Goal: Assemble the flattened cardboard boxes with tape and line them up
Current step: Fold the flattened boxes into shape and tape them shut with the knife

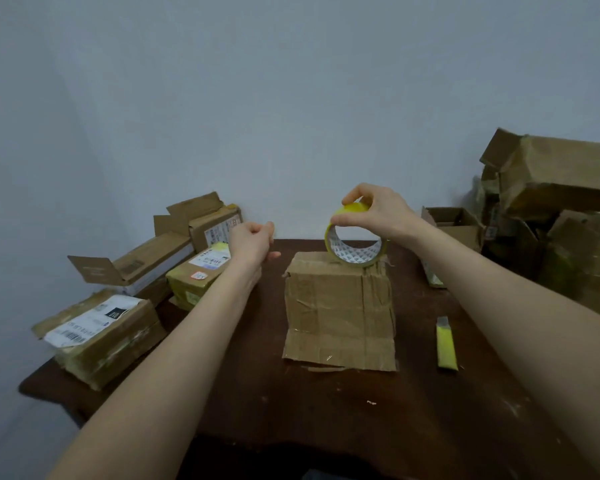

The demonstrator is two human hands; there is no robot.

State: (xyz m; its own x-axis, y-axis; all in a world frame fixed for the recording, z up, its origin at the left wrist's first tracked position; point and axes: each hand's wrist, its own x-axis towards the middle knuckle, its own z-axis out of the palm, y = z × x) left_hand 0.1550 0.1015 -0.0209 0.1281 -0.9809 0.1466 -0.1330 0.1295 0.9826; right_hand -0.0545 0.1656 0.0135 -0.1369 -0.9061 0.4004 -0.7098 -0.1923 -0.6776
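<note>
Tape roll [354,254] stands on edge atop box [340,306], hole facing viewer

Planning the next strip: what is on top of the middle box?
The tape roll stands on edge at the far edge of the box, gripped by the right hand. The cardboard under the roll is covered, so no seam shows there.
</note>
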